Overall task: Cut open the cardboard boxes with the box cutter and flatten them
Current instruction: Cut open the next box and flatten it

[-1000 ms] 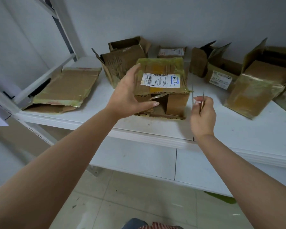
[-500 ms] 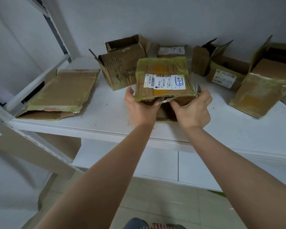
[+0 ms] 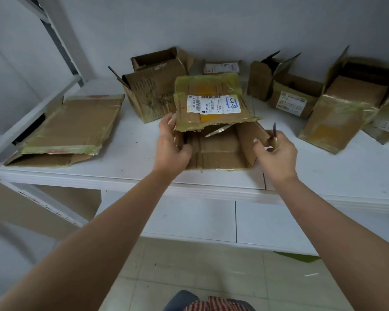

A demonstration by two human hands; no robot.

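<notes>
A cut-open cardboard box [image 3: 213,151] lies at the front middle of the white shelf [image 3: 126,160], its taped top panel with a white shipping label [image 3: 213,104] lifted up and back. My left hand [image 3: 170,145] grips the box's left edge, fingers curled round the cardboard under the raised panel. My right hand [image 3: 276,151] holds the thin box cutter [image 3: 274,133] with its blade pointing up, and its fingers also touch the box's right flap.
A stack of flattened boxes [image 3: 70,129] lies at the left. Several open boxes stand behind and to the right: one [image 3: 153,90] just behind, one [image 3: 294,95], one [image 3: 346,108]. A white shelf post [image 3: 61,34] rises at the left. Tiled floor lies below.
The box has opened up: its labelled top panel now tilts back and the inside lies spread toward me. Both hands have moved apart to the box's sides, the cutter again visible in the right hand.
</notes>
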